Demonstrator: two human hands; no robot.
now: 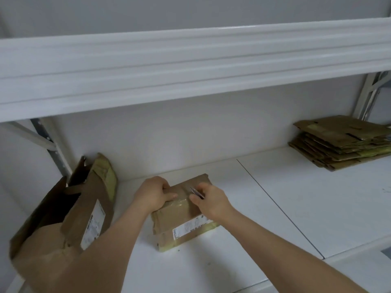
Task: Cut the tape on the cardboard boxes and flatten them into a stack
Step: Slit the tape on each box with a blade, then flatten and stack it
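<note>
Both hands' fingers point(172, 195) curled: box point(182, 212), blade point(195, 192).

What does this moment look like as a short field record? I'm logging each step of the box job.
surface: white shelf
box in work: taped box, lying flat, shipping label on its near side
left hand: grips the box's far left edge
right hand: pinches a small blade, tip on the tape on top of the box
opened box: left of the taped one, leaning, flaps torn open
flattened stack: far right of the shelf
stage: tape being cut
</note>
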